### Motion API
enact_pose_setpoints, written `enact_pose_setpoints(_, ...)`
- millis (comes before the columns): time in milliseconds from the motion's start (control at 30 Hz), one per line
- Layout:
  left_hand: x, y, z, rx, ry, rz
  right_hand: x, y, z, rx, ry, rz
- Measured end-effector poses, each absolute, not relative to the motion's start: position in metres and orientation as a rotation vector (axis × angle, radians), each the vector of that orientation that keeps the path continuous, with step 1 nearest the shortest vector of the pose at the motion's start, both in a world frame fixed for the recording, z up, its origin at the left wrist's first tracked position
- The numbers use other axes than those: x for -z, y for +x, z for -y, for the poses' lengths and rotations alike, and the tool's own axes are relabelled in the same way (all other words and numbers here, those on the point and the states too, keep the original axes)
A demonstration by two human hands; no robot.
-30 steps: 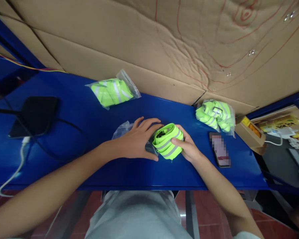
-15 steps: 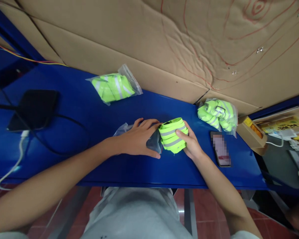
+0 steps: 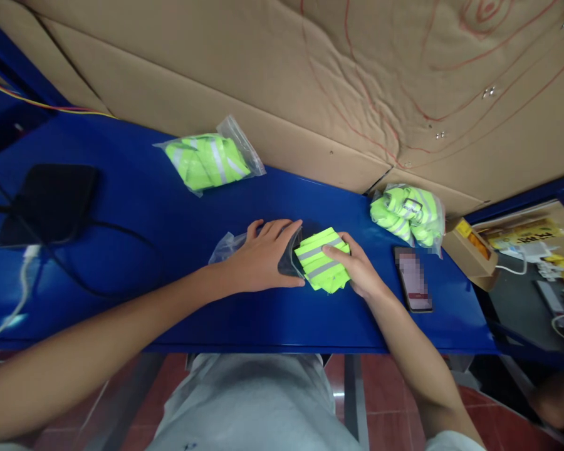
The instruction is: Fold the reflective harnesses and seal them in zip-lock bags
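Note:
Folded neon-yellow reflective fabric with grey stripes (image 3: 323, 260), perhaps a vest, is held by my right hand (image 3: 360, 266), the thumb lying on top. Its left edge is at the mouth of a clear plastic bag (image 3: 289, 258). My left hand (image 3: 263, 257) holds that bag, with thumb and fingers spread around its mouth. The rest of the bag trails out to the left, partly hidden under the hand. Further back on the blue table lie a filled zip bag (image 3: 209, 161) of the same fabric and, to the right, another filled bag (image 3: 408, 213).
A phone (image 3: 412, 280) lies right of my right hand. Beyond it stands an open cardboard box (image 3: 470, 254). On the left a black device (image 3: 47, 203) rests with black and white cables (image 3: 26, 275). A cardboard wall (image 3: 263, 75) rises behind the blue table (image 3: 282, 326).
The folded fabric has tilted and moved slightly left, its edge now at the bag's mouth. My left hand still holds the bag. The whole view has shifted slightly.

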State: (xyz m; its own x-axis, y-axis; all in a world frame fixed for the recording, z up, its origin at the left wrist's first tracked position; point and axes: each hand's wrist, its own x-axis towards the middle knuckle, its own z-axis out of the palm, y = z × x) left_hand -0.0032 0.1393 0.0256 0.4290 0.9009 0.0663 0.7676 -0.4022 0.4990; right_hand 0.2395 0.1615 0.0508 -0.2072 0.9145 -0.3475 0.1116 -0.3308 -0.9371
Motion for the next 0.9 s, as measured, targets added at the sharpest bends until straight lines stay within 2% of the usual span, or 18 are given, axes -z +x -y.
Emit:
enact_pose_setpoints(133, -0.032, -0.007, -0.141, -0.532, 2.366, -1.401, -0.052, 0.24, -0.163, -1.781, -1.253, 1.067)
enact_pose_setpoints(233, -0.036, -0.007, -0.142, -0.583, 2.439, -1.372, -0.049, 0.24, -0.164, -1.791, -1.206, 1.055)
enact_pose_setpoints(367, -0.036, -0.008, -0.141, -0.561, 2.544, -1.362, -0.046, 0.239, -0.164, -1.689, -1.247, 1.296)
enact_pose_setpoints(567, -0.02, -0.015, -0.142, -0.337, 2.517, -1.356, -0.052, 0.238, -0.16, -1.444, -1.265, 1.775)
enact_pose_setpoints(900, -0.013, -0.016, -0.148, -0.235, 2.535, -1.18, -0.061, 0.237, -0.159, -1.512, -1.427, 1.928)
